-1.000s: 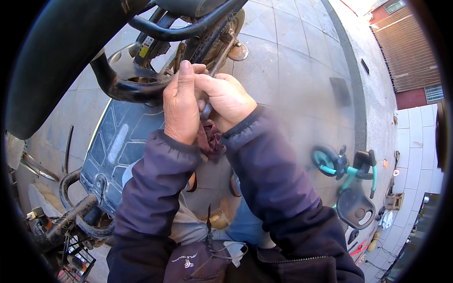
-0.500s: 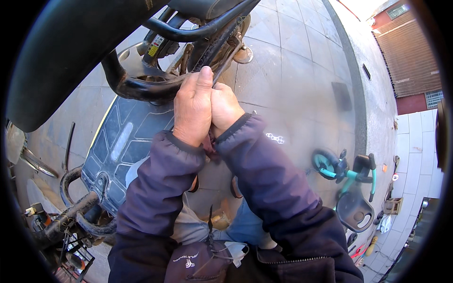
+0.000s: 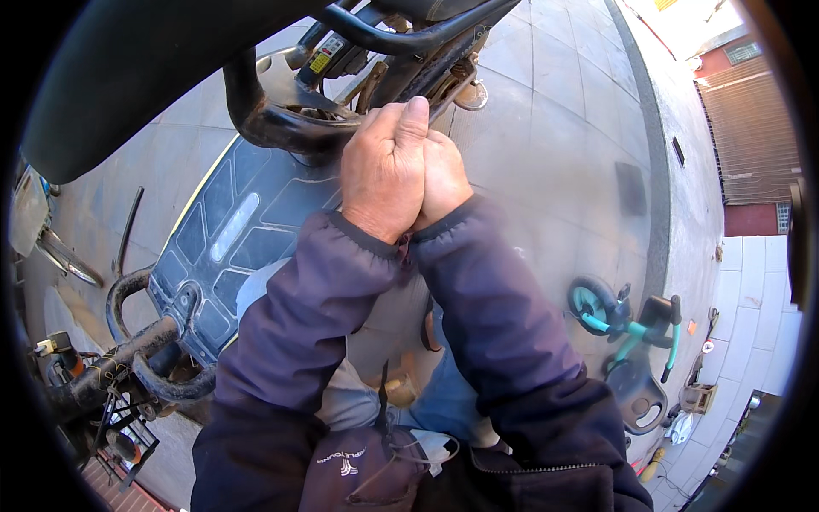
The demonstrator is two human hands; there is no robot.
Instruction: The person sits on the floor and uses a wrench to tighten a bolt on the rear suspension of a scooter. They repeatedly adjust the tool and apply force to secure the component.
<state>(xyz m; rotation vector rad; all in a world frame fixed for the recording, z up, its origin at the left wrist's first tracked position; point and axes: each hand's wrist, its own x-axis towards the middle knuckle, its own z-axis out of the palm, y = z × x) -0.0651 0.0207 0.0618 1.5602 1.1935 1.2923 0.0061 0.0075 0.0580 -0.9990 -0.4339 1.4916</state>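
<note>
My left hand [image 3: 382,171] and my right hand [image 3: 445,177] are pressed together, fingers wrapped in, thumbs toward the top. Whatever they grip is hidden inside the closed hands. They are beside the curved black metal tube [image 3: 294,130] of an electric scooter and in front of its rear part. A small strip of dark reddish material [image 3: 404,248] shows between my wrists. Left of my hands lies the scooter's dark blue ribbed footboard [image 3: 277,200]. Above it, a long black padded seat [image 3: 145,77] fills the upper left.
A teal and black child's balance bike [image 3: 627,337] stands on the paving at the right. Beyond it is a low pale wall [image 3: 682,183]. The scooter's steering column [image 3: 141,346] is at lower left, with part of another wheeled vehicle [image 3: 64,256] past it.
My clasped hands sit further right in the picture, still together. The whole scene has shifted right. A small bone-shaped metal tool on the ground is now mostly covered by my right sleeve.
</note>
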